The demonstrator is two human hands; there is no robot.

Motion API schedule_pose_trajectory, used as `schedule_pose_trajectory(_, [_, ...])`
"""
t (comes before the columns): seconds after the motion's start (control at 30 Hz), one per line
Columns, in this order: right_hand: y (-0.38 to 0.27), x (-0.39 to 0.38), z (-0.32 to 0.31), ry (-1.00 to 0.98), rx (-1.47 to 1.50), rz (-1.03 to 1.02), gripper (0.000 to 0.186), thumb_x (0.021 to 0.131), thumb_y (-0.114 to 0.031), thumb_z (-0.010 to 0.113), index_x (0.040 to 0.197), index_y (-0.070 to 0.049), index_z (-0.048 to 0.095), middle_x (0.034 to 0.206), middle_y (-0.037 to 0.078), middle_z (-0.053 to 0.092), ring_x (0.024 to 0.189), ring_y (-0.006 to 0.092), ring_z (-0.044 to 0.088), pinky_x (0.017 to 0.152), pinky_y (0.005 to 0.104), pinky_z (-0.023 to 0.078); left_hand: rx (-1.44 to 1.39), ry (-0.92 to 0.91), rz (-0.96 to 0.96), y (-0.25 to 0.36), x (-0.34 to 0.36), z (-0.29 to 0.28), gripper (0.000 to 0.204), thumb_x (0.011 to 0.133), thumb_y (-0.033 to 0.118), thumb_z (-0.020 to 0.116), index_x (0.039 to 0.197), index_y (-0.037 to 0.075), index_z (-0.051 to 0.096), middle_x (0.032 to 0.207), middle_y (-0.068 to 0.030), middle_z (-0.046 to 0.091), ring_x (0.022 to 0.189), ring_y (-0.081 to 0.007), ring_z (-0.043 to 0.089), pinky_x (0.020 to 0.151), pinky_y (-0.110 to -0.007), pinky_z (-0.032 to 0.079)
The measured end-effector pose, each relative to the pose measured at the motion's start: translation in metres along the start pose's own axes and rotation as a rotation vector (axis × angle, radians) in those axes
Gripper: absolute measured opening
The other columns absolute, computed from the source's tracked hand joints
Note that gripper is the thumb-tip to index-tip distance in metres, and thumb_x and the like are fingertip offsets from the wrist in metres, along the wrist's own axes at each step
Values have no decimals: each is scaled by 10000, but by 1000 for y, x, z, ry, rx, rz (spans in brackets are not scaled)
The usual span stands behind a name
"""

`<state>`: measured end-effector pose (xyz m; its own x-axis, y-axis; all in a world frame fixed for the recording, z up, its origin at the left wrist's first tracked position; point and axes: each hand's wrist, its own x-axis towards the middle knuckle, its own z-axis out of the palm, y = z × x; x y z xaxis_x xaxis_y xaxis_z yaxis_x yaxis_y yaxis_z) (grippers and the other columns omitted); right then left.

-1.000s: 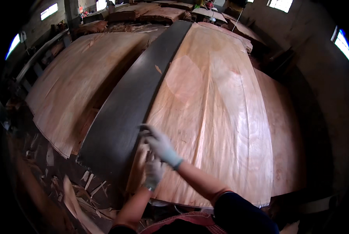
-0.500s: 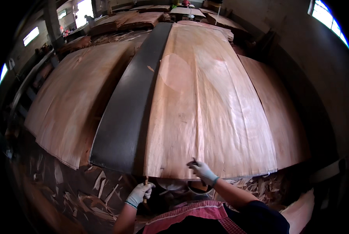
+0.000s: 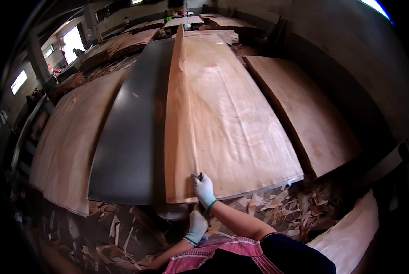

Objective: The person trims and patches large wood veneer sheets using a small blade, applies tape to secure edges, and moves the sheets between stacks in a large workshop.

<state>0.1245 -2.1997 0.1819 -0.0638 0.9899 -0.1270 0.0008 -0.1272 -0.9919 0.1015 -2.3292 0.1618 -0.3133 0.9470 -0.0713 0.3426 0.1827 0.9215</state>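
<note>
Pale wood veneer made up the sheet point(image 3: 241, 132) before you, its left edge running along the dark board point(image 3: 129, 146) and a flap standing up at its far end. Your gloved right hand point(image 3: 204, 189) was at the sheet's near end, fingers curled closed around a small dark object point(image 3: 197, 176) beside the raised crease. Your left hand point(image 3: 198, 227) was just below the near edge; its fingers were too hidden to tell their spread or hold. Scraps point(image 3: 277, 205) littered the floor.
</note>
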Motion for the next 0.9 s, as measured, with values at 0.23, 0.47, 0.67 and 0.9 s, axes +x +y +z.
schedule_pose_trajectory(0.23, [-58,82,-283,1,186,95,213,923,-209,639,789,-44,654,594,-49,501,500,55,411,432,271,309,-692,-794,-148,116,9,158,460,962,188,556,1362,37,387,1179,-86,575,1057,-184,586,912,-342,484])
schedule_pose_trajectory(0.47, [-122,164,-583,47,-96,-120,276,929,-255,638,920,12,703,830,-13,652,699,77,558,628,242,459,-1466,-535,-486,61,23,226,640,809,442,693,1299,95,471,1352,-72,491,1289,-249,413,1154,-422,249])
schedule_pose_trajectory(0.67, [-166,178,-759,136,-330,22,286,913,-284,645,768,-37,639,669,-44,574,532,65,455,463,245,330,-1588,-85,-368,118,46,298,758,802,589,659,1341,111,425,1385,-50,433,1286,-231,397,1129,-414,281])
schedule_pose_trajectory(0.9, [-160,206,-922,147,-194,56,311,933,-264,605,684,-96,526,562,-41,466,426,71,425,381,255,327,-1344,419,-455,133,107,426,238,873,359,660,1054,212,614,1065,44,626,956,-138,580,793,-318,477])
